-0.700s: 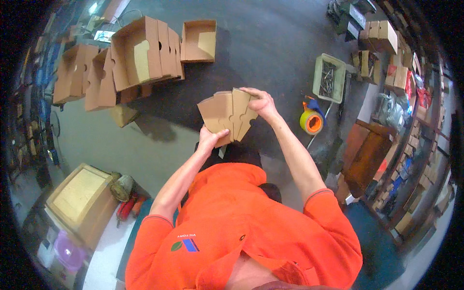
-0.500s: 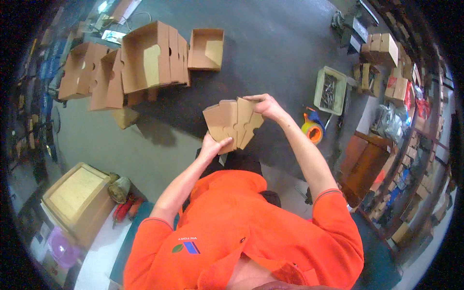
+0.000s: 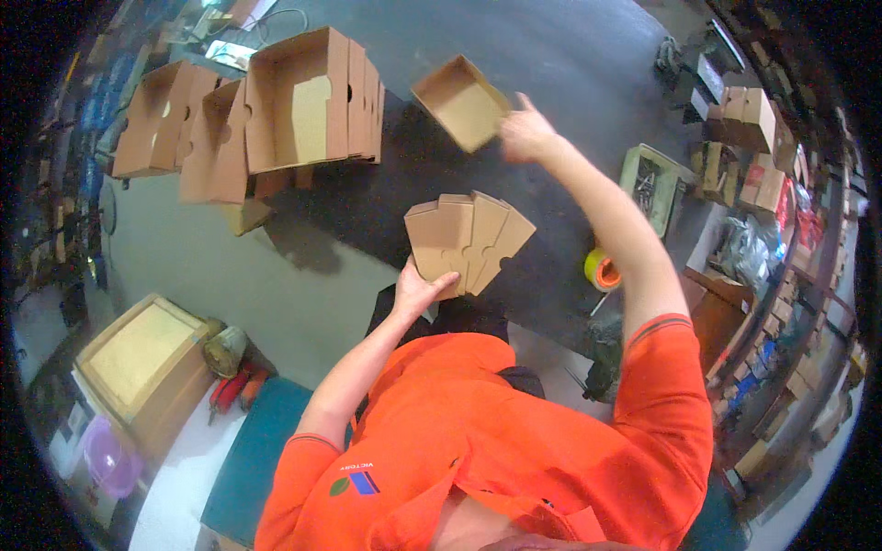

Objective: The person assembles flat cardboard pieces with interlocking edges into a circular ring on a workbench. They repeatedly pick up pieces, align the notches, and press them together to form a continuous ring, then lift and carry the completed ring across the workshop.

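Note:
My left hand (image 3: 424,286) grips a fan of several small flat brown cardboard boxes (image 3: 469,241), its thumb laid across their lower ends. Farther out, my right hand (image 3: 525,130) is closed at the right edge of an open cardboard tray box (image 3: 461,101), which lies askew on the dark table. The fingers on that edge are partly hidden and a little blurred. To the left of this tray, larger open cardboard boxes (image 3: 308,106) stand on their sides in a row.
A pale bin of metal parts (image 3: 654,188) and a yellow-orange tape roll (image 3: 603,270) are at the right. Beyond them are small cartons (image 3: 746,119) and shelving (image 3: 813,303). A larger carton (image 3: 147,358) and a purple basin (image 3: 112,457) sit at lower left.
My right hand has left the fanned boxes and reached out to the open tray box, which has shifted right and turned. My left hand keeps the fan, slightly farther right.

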Available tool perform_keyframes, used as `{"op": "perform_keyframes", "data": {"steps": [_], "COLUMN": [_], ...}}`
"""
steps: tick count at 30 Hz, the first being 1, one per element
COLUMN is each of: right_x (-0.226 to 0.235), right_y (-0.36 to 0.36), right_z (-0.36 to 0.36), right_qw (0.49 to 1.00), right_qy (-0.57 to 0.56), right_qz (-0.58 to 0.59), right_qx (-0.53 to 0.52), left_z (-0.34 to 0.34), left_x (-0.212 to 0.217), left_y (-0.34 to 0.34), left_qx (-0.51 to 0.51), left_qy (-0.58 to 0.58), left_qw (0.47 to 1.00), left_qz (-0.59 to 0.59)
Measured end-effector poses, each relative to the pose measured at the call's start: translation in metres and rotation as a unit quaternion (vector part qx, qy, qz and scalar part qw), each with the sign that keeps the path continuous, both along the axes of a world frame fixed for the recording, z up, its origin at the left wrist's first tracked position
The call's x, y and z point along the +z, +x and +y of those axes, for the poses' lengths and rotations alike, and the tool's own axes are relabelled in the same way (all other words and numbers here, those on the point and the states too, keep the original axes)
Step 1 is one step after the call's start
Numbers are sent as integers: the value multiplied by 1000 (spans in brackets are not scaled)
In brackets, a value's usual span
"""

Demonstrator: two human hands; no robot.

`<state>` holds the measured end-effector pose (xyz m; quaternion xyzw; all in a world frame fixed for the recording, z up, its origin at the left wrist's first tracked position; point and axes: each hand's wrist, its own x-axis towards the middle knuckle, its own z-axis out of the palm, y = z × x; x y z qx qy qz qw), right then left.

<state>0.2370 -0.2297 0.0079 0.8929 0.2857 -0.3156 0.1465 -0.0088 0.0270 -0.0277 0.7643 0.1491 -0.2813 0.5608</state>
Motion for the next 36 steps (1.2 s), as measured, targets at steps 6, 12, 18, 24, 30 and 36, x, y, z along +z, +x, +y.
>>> {"op": "perform_keyframes", "data": {"steps": [6,12,18,24,30,36], "right_x": [-35,-27,-28,-19,-9,-3], "right_y": [-57,-62,-94,-270,-312,-308], "right_z": [-141,-86,-96,-75,20,20], "right_qw": [996,912,889,553,158,103], "right_qy": [38,180,105,538,706,697], "right_qz": [-80,161,1,-259,-11,-42], "right_qx": [-20,-332,-446,-581,-691,-709], "left_z": [-3,-15,-43,-52,-52,-57], "left_x": [15,-1,26,29,21,16], "left_y": [10,15,31,29,30,23], "left_qx": [-53,-43,-46,-64,-78,-103], "left_qy": [26,-1,-46,-43,-60,-57], "left_qw": [998,999,995,995,988,987], "left_qz": [1,25,71,61,116,111]}}
